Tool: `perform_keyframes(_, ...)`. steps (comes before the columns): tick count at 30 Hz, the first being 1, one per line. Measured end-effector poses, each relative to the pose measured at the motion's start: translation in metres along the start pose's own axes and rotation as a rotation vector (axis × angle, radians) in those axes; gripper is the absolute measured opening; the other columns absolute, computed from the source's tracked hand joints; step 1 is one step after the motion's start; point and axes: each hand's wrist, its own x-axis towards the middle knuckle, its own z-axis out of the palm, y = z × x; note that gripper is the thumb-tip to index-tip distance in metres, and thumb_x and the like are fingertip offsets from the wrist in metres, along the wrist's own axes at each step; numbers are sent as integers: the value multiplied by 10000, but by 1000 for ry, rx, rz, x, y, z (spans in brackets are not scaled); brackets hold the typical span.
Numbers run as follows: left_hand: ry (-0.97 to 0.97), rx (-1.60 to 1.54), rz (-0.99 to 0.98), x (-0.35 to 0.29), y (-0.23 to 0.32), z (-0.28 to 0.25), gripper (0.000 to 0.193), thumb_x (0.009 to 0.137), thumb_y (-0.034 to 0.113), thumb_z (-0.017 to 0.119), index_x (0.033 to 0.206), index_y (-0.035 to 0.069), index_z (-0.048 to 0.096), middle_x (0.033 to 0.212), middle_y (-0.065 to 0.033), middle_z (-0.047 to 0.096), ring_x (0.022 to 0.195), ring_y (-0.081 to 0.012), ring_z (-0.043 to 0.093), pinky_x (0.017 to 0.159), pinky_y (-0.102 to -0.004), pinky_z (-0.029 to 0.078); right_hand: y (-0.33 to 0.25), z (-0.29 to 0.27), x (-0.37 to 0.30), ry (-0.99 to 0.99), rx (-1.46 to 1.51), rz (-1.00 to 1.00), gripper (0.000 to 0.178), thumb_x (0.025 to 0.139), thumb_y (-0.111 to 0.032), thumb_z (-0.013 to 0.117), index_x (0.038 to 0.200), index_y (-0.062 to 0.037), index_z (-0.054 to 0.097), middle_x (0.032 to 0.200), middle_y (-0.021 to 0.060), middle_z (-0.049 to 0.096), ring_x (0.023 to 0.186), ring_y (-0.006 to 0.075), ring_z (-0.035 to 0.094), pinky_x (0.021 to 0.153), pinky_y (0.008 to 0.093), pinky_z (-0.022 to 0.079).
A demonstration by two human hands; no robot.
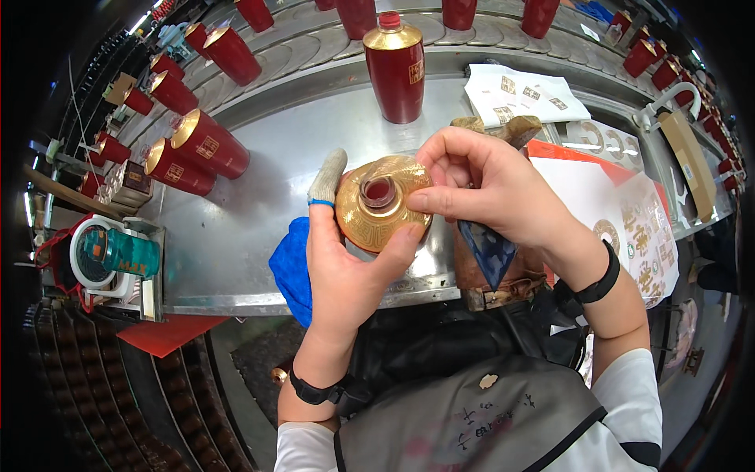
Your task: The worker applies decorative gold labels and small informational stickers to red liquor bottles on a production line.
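Observation:
My left hand [346, 271] is wrapped round a bottle with a gold patterned shoulder [370, 224]; its open neck faces up toward me. A pale knitted finger cover with a blue band [326, 177] sits on one finger of this hand. My right hand [491, 185] is closed, thumb and forefinger pinched at the right side of the gold shoulder. Whatever is between those fingertips, if anything, is too small to make out. Behind the held bottle, a dark red bottle with a gold shoulder and red top [393, 79] stands upright on the metal table [275, 189].
Two red bottles [208, 145] stand at the left. Farther back, more stand along a curved slatted conveyor [299, 39]. Gold decal sheets [649, 236] and a white cloth [523, 94] lie at right. A blue cloth [292, 267] lies by my left wrist; a teal jug [130, 252] stands far left.

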Motion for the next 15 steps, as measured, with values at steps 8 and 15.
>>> perform_keyframes(8,-42,663,172,1,-2,-16,1017,684,99,851,1487,10,234,1356,-126,439,1216,-214,517,1010,-359,458,-9,-6,14,-46,72,149,178,836,-132,777,864,-85,608,701,-74,570,604,-9,506,548,170,385)
perform_keyframes(15,-140,377,178,14,-3,-35,1157,587,225,931,1474,-16,229,1300,-154,506,1216,-262,528,1013,-387,429,1,-7,10,-106,28,107,178,849,-126,767,869,-79,596,703,-76,574,611,-10,506,559,168,392)
